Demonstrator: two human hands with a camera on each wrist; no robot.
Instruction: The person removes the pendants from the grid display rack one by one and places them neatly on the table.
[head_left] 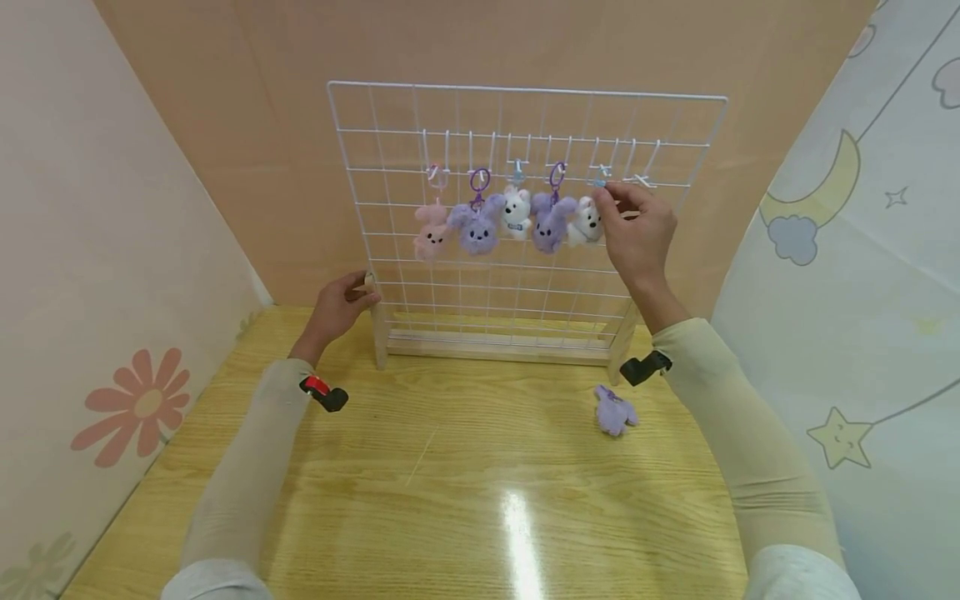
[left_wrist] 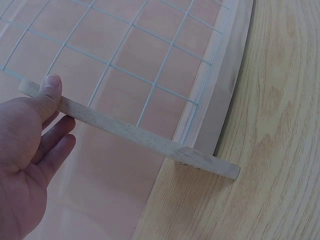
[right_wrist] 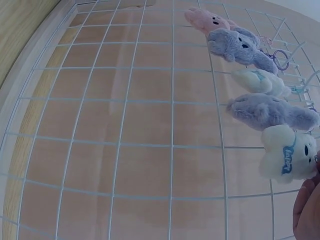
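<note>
My left hand (head_left: 340, 308) holds the wooden upright (left_wrist: 130, 132) at the left side of a white wire grid rack (head_left: 487, 292), with the thumb on one side and fingers on the other. At the right end of a row of hanging plush keychains, my right hand (head_left: 640, 229) pinches the light blue ring (head_left: 599, 182) of a white plush keychain (head_left: 586, 222) close to a hook. Left of it hang a purple plush (head_left: 551, 225), a white plush with a bow (head_left: 516, 214), another purple plush (head_left: 477, 227) and a pink plush (head_left: 432, 233).
One more purple plush (head_left: 615, 412) lies on the wooden table (head_left: 450, 467), near the rack's right foot. A white hook (head_left: 643, 179) with nothing on it juts out right of the row. Patterned walls (head_left: 840, 292) stand on both sides.
</note>
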